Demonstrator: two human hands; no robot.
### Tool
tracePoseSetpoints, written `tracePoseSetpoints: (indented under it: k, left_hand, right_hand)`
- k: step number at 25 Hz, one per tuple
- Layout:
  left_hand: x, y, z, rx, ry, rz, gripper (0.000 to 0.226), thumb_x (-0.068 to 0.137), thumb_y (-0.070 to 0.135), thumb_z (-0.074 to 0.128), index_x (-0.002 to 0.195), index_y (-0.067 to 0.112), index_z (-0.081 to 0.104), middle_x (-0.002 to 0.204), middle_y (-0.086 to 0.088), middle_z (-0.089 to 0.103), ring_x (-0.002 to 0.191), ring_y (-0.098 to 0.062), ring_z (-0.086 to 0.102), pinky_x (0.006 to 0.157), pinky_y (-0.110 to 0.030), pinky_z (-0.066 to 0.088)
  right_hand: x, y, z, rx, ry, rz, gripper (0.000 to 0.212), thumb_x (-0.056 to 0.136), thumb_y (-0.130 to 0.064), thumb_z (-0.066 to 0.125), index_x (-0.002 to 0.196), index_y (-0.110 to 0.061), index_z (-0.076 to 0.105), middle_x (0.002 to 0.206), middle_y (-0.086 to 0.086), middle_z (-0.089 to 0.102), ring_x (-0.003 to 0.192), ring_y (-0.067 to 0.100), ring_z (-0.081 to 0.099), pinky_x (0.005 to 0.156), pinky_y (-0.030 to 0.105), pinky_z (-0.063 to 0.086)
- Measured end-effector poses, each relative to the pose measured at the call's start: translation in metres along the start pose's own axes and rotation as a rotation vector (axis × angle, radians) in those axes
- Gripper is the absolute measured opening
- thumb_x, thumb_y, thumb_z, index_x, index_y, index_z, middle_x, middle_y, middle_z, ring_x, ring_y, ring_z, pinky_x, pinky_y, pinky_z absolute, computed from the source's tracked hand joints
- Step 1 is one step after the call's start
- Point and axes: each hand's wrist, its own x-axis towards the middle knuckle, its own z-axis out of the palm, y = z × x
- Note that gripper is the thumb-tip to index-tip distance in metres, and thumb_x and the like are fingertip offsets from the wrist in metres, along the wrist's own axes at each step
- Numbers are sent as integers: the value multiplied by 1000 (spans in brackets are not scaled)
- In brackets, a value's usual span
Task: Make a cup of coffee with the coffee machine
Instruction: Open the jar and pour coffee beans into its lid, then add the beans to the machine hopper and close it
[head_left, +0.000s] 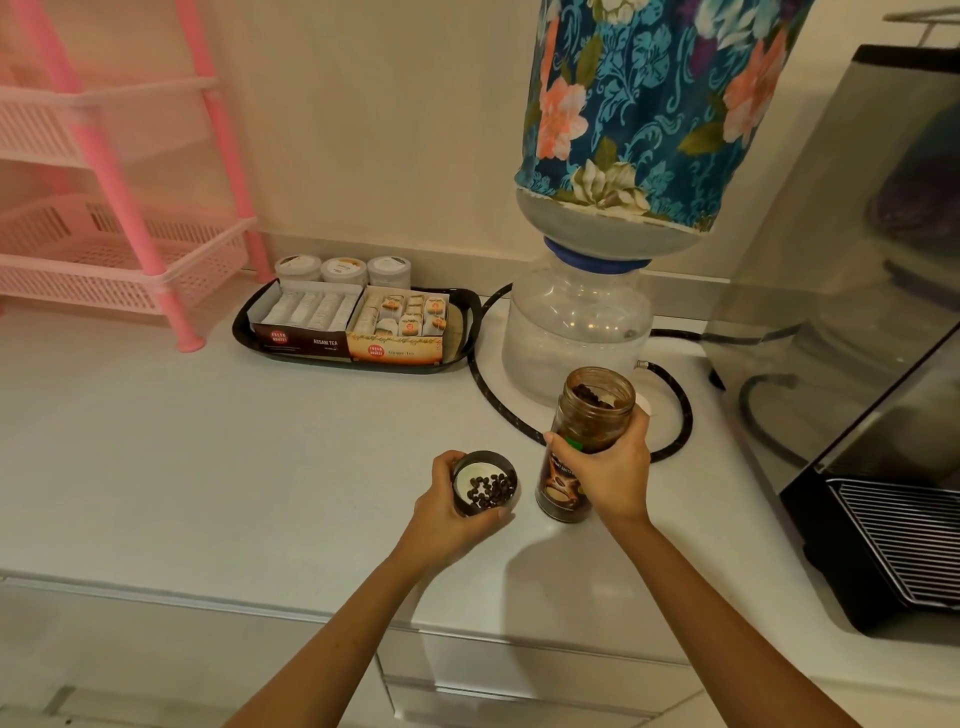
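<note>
My left hand (445, 506) grips a black jar lid (486, 483) turned upside down, with several coffee beans lying on its white inside. Just to the right, my right hand (605, 470) wraps around an open glass coffee jar (592, 415) standing upright on the white counter (208, 457). Dark beans show inside the jar's mouth. The coffee machine (852, 332) stands at the far right, with its black drip tray grille (904, 535) low at the edge of view.
A water dispenser (576, 332) with a flower-patterned covered bottle stands behind the jar, with a black hose (498, 400) looping around its base. A black tray (462, 332) holds tea boxes, with three small tins behind it. A pink rack (124, 249) stands at the left.
</note>
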Motion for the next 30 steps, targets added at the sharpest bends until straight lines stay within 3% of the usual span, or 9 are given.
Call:
tracePoseSetpoints:
  k: [5, 8, 10, 13, 15, 19, 23, 27, 30]
  left_hand:
    - [2, -7, 4, 107, 12, 33, 79, 63, 57, 81, 122, 37, 32, 113, 15, 58, 101, -6, 61, 82, -26, 56]
    - [6, -7, 3, 93, 24, 22, 78, 63, 56, 81, 121, 40, 31, 114, 15, 58, 100, -3, 61, 80, -24, 56]
    - [11, 1, 0, 72, 50, 39, 74, 63, 52, 81, 118, 41, 32, 111, 17, 58, 97, 6, 60, 74, -15, 53]
    - [28, 30, -9, 61, 110, 111, 72, 68, 42, 82, 119, 37, 31, 109, 21, 53, 94, 19, 53, 71, -5, 46]
    - [37, 63, -15, 55, 151, 165, 71, 69, 41, 82, 119, 38, 32, 108, 23, 52, 92, 19, 53, 70, -6, 45]
    - [50, 150, -15, 64, 171, 284, 76, 64, 49, 81, 123, 34, 35, 106, 21, 52, 89, 11, 55, 63, -5, 43]
    - [43, 252, 16, 101, 222, 417, 74, 59, 64, 77, 115, 33, 40, 100, 22, 54, 88, 8, 54, 67, -13, 43]
    - [27, 344, 67, 80, 264, 554, 69, 55, 69, 70, 108, 30, 48, 101, 17, 59, 85, 7, 58, 68, -15, 44]
    - [20, 408, 113, 106, 228, 587, 77, 59, 70, 69, 116, 21, 53, 109, 0, 63, 96, -12, 62, 83, -33, 53]
  right_hand:
    - [-2, 2, 1, 30, 2, 23, 92, 52, -38, 89, 123, -38, 31, 118, -14, 49, 110, 6, 50, 78, 4, 39]
    - [-5, 0, 0, 58, -45, 53, 98, 51, -37, 90, 126, -39, 27, 121, -13, 47, 117, 12, 49, 91, 20, 46]
    - [-7, -1, -4, 74, -99, 74, 110, 49, -37, 91, 132, -41, 20, 130, -9, 44, 124, 16, 46, 100, 32, 44]
    - [-10, -10, -19, 94, -157, 97, 131, 45, -44, 91, 140, -49, 0, 152, -6, 22, 136, 16, 30, 109, 41, 34]
    - [-12, -24, -35, 81, -130, 59, 130, 46, -51, 88, 139, -52, -3, 155, -13, 11, 137, 9, 21, 110, 36, 28]
    - [-5, -74, -81, 20, -70, -122, 103, 55, -62, 77, 138, -42, 20, 141, -17, 29, 124, -4, 30, 98, 15, 30]
    - [10, -150, -154, -108, -41, -417, 46, 81, -30, 71, 121, -26, 49, 121, -10, 49, 110, -7, 45, 92, 9, 36]
    - [12, -224, -246, -275, -47, -686, 32, 83, -21, 69, 112, -15, 59, 110, -3, 56, 101, 0, 48, 83, 6, 37]
    - [13, -258, -333, -430, -91, -737, 28, 84, -26, 68, 110, -17, 60, 109, -2, 58, 101, 5, 51, 86, 18, 42]
